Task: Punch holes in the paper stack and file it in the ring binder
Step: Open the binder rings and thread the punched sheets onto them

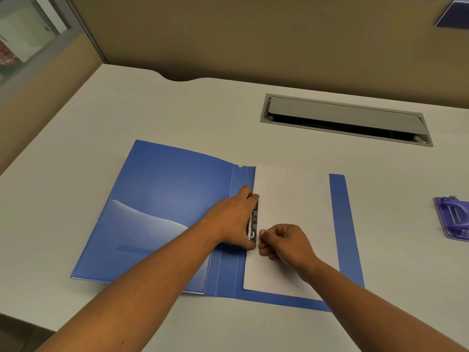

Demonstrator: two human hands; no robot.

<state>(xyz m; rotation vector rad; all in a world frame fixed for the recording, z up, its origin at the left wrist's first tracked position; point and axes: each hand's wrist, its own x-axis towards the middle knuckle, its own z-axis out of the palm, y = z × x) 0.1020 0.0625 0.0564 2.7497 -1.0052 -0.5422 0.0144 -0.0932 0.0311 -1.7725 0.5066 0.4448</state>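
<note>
white sheets, thin and floppy, sitting at the binder's rings

white paper stack [291,224] lies on the right-hand leaf of the open blue ring binder [162,207], which is spread flat on the pale bench [177,110]. the stack's left edge sits at the metal ring mechanism [253,222] along the spine. the purple hole punch [453,217] rests well apart at three o'clock of the binder, near the edge of view.

the left hand [232,219] lies over the mechanism from the nine o'clock side, fingers curled narrow against the metal; whether it is pressing a lever or only steadying, i cannot tell. the right hand [284,241] is loosely closed, its fingertips [262,233] pinching or pressing the paper's left margin just beside the lower ring.

by the look of it the stack is light, thin and limp. it would sag if lifted by one corner, and the sheets would likely slide over each other and fan out. the punched margin is the weak part and could tear if dragged against the prongs. best taken near the left margin, both hands close to the holes, and eased straight down. the binder itself looks like stiff, slick plastic and may skate on the bench unless held.
</note>
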